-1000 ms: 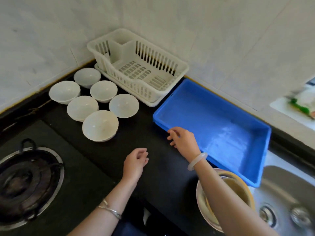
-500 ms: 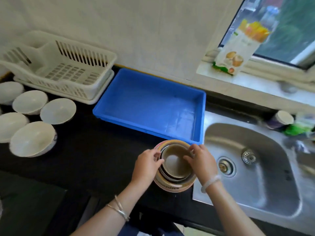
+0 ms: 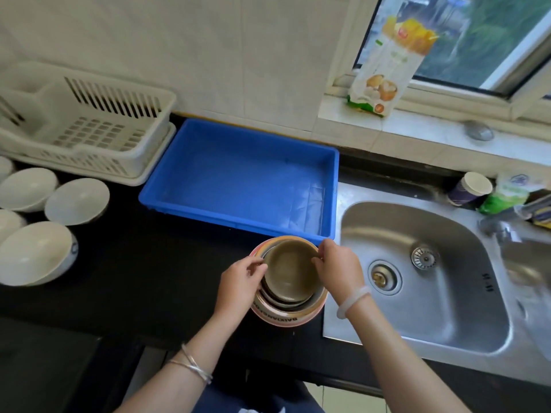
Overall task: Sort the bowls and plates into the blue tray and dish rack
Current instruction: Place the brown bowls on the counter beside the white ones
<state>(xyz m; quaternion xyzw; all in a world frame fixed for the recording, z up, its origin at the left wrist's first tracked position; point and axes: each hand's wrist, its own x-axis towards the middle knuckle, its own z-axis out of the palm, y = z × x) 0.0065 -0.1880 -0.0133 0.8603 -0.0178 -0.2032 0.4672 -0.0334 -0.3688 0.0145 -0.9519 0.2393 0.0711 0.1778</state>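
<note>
I see the left hand [image 3: 238, 281] and right hand [image 3: 340, 268] each pinching the rim of a round brown bowl [image 3: 290, 272]. It sits on top of a stack nested in a large pink-rimmed bowl [image 3: 286, 318] on the black counter [image 3: 149, 278], touching the near edge of the blue plastic tray [image 3: 238, 225], whose floor shows bare. The white slatted dish rack [image 3: 119, 99] stands to the left, with white ceramic bowls [image 3: 76, 201] near it and the steel sink [image 3: 432, 293] on the right.

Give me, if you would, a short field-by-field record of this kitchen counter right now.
left hand: grips the top bowl at its left rim
right hand: pinches that bowl's right rim
stack: nested dishes on the counter beside the sink
blue tray: no dishes in it
dish rack: no dishes visible inside
white bowls: on the counter, left
</note>
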